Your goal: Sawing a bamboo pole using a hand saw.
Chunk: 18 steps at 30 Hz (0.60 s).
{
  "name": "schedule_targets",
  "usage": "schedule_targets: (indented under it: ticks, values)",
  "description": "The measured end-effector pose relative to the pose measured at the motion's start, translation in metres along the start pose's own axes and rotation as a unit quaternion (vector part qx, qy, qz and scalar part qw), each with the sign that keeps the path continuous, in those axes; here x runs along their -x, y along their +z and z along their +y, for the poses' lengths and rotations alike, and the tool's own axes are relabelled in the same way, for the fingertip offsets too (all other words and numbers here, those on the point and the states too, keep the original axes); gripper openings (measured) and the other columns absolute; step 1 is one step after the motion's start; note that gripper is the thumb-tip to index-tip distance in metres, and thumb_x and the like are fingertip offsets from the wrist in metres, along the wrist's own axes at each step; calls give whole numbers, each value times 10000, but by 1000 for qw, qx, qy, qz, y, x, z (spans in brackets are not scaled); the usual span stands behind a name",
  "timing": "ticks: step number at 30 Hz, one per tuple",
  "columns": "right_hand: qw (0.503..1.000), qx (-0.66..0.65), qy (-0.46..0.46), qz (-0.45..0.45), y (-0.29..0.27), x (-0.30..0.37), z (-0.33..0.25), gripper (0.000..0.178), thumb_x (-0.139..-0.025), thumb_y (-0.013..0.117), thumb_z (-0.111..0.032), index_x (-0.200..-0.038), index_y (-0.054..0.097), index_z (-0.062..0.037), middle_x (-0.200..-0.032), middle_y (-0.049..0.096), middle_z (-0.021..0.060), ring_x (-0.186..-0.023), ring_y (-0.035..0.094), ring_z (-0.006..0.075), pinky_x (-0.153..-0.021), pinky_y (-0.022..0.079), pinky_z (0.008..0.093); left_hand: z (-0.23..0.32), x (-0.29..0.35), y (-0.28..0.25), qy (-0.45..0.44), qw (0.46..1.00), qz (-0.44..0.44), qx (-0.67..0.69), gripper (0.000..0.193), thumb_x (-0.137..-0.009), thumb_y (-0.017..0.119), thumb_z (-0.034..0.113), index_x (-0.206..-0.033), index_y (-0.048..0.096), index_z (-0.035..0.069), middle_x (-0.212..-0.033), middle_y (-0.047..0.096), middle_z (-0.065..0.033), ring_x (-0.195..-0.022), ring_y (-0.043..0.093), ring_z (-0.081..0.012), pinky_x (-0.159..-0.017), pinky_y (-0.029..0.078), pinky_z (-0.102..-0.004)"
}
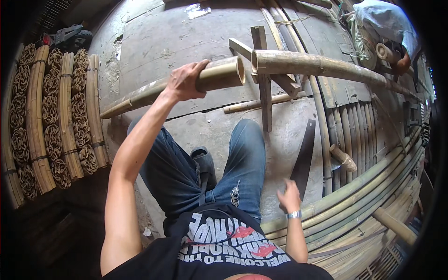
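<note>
My left hand (pixel 185 83) is wrapped over a thick bamboo pole (pixel 135 97), near its hollow cut end. That end points right, with a narrow gap before a second bamboo pole (pixel 317 64), which also has a bare cut end. The second pole crosses a wooden sawhorse (pixel 264 93) made of crossed bars. By my right thigh, my right hand (pixel 290 196) is low, its thumb apart from the fingers. It lies over the wide end of a dark handsaw blade (pixel 305 151). The saw's handle cannot be seen.
Bundled bamboo strips (pixel 36 121) with curled pieces line the left side. Long green bamboo poles (pixel 336 200) lie at lower right, near a short bamboo offcut (pixel 343 157). At upper right another person (pixel 387 23) bends beside the second pole. A thin bamboo stick (pixel 242 108) rests on the floor.
</note>
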State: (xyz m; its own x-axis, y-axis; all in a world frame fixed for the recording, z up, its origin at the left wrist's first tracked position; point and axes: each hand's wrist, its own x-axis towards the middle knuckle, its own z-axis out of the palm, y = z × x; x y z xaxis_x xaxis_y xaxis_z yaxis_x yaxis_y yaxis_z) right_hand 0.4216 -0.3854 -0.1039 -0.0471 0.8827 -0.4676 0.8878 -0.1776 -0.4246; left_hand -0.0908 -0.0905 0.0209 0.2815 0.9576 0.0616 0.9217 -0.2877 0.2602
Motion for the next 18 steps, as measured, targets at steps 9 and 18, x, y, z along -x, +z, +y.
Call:
schedule_targets:
  ticks: [9,18]
  values:
    - [880,14,-420,222,-103,-158,-327,836,-700,867,-249,-1441,524,-66,-1465,503,163,-1402,418,329,-1162,323,474,15,30,28,34,998,49,17,855,-576,876,271,-1324,493,113,-1174,668,-145,-1093,666,-330,-946,533,-438]
    - [824,254,-499,84,-46,-272,-299,505,-874,716,-286,-1328,597,-100,-1155,655,131,-1087,619,299,-936,478,439,15,38,117,-31,996,-63,-46,976,-561,899,249,-1417,452,105,-1270,639,-117,-1238,606,-283,-1172,388,-513]
